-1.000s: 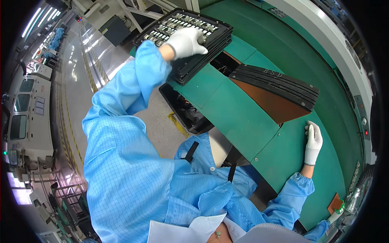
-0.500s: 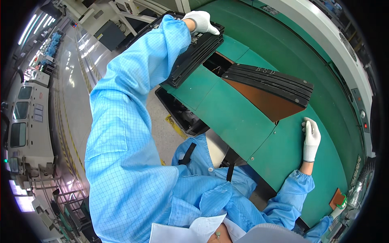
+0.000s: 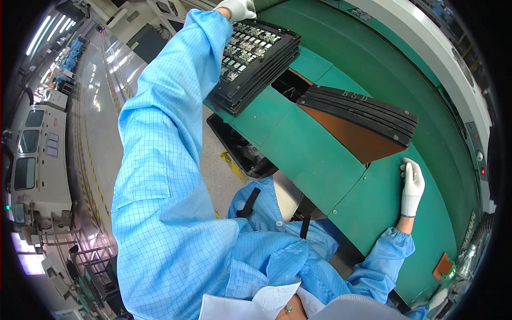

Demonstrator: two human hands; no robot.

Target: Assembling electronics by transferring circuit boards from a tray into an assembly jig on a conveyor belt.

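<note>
My left hand (image 3: 238, 8), in a white glove, is at the top edge of the view beside the far end of a stack of black trays (image 3: 261, 66). Most of its fingers are cut off or hidden, so its grip does not show. Rows of small silvery parts (image 3: 246, 47) sit in the top tray. My right hand (image 3: 412, 184), gloved too, rests on the green tabletop (image 3: 298, 154) with loosely bent fingers and nothing visible in them. Just beyond it stands a black ribbed block (image 3: 357, 114) on a brown wedge-shaped base (image 3: 346, 136).
A dark opening (image 3: 288, 85) lies between the trays and the ribbed block. Below the table's left edge is a black bin (image 3: 242, 146). A pale machine frame (image 3: 448, 58) curves along the right. At lower right lies a small brown piece (image 3: 443, 265) with a green band.
My left hand has moved away from the stack's right side toward its far end, uncovering the parts in the top tray. My right hand stays put. Another person's gloved hand at lower right has drawn back.
</note>
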